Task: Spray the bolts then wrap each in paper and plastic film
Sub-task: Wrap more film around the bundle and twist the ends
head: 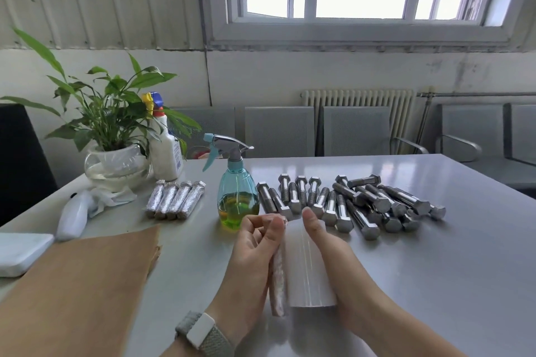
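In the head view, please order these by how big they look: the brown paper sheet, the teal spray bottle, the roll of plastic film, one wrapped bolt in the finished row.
1. brown paper sheet
2. teal spray bottle and roll of plastic film: alike, the roll being nearer the camera
3. wrapped bolt

A grey, glossy table (435,255) carries a heap of bare steel bolts (348,203) at its middle right, with a blue spray bottle (236,194) standing just to their left. Further left lie four wrapped bolts (174,200) side by side, then a potted plant (116,165) and a white spray bottle (166,151) at the far edge. Brown paper (87,284) covers the near left, beside a white pad (20,252), a white bottle lying flat (72,214) and a crumpled cloth (116,197).
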